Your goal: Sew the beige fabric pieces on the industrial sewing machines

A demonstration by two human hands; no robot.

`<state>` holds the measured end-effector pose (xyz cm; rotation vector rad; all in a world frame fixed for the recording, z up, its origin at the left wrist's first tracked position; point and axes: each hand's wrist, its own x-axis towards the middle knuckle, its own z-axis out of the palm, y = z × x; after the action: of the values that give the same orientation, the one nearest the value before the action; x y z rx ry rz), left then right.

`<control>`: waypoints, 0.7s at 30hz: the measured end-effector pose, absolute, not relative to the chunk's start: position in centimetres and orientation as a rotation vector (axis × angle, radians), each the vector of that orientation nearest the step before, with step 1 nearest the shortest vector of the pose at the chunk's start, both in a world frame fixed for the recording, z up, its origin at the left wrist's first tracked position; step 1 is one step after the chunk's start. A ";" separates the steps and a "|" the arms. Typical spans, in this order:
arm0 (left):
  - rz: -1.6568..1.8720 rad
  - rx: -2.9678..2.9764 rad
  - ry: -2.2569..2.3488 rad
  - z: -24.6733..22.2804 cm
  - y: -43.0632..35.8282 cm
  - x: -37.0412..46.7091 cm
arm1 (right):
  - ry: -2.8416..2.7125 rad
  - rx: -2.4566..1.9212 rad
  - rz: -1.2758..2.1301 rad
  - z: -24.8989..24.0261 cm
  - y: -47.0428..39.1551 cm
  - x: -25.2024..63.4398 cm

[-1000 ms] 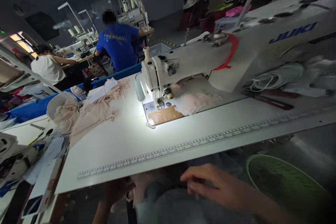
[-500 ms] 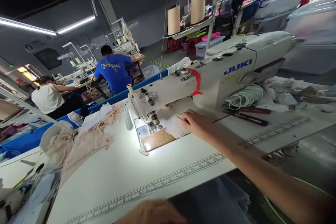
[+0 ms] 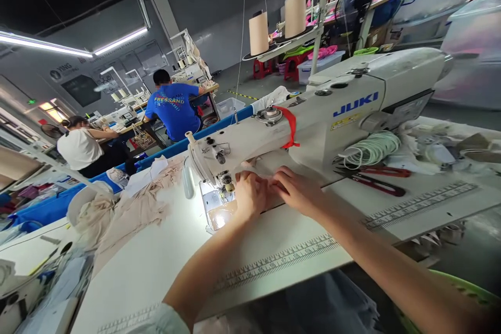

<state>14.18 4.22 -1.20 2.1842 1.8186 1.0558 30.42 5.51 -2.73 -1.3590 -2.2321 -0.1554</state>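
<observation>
Beside the needle area of a white sewing machine (image 3: 309, 120), my left hand (image 3: 250, 193) has its fingers curled down on a piece of pale pink fabric (image 3: 256, 163). Close on its right, my right hand (image 3: 291, 185) pinches the same fabric, thumb and fingers together. Both hands are under the machine's arm, right of the lit needle plate (image 3: 213, 198). The fabric between them is mostly hidden by the fingers.
Beige fabric (image 3: 133, 209) lies on the left of the table (image 3: 164, 250). Coiled white cord (image 3: 370, 148) and red-handled scissors (image 3: 381, 182) lie to the right. Thread cones (image 3: 258, 34) stand behind the machine. Two people (image 3: 174, 107) sit farther back at other machines.
My left hand has moved up from the bottom edge onto the fabric beside my right hand. My right hand has kept its grip. The view has shifted slightly.
</observation>
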 end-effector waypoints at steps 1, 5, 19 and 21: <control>1.061 2.200 1.825 -1.1 4.2 14.2 | -2.237 -1.371 -0.149 -2.8 5.5 30.4; 1.084 2.119 1.844 -0.6 2.8 13.4 | -2.257 -1.417 -0.138 -2.9 5.6 30.4; 0.478 1.866 2.197 1.0 -4.1 -1.3 | -2.201 -1.307 -0.264 -2.6 5.2 30.5; 0.405 1.900 2.274 1.1 -4.5 -3.6 | -2.126 -1.172 -0.260 -3.1 5.8 30.7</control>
<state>-3.63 -4.49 1.08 1.9004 2.2745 0.4045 30.68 5.83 -3.12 -1.1719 -2.1258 -0.2595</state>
